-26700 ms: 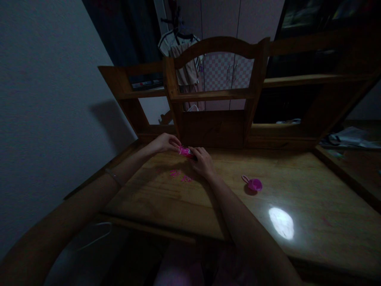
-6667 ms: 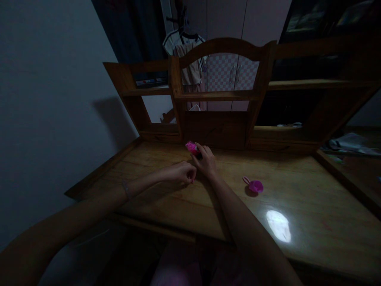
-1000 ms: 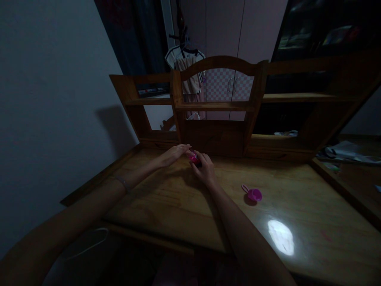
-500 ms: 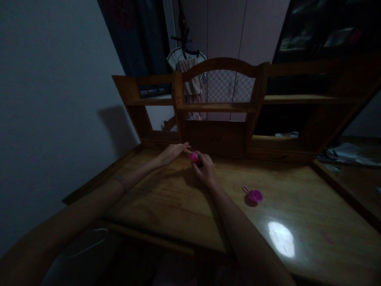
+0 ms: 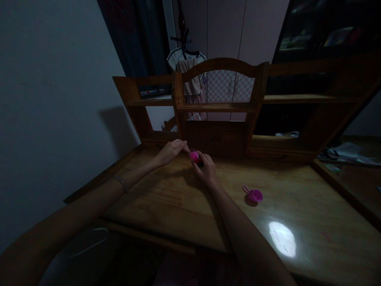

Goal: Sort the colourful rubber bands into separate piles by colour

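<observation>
Small pink pkt is btwn the two hands, gripped in R hand, free end twd L hand. L fingers bunched right by that end; can't tell if they pinch or touch it. Thin bracelet on L wrist. Pink cup w/ loop handle on wooden desk, to the right of R hand & a bit nearer the wearer, well apart. Shelf unit beyond both hands; shirt hangs further back.
</observation>
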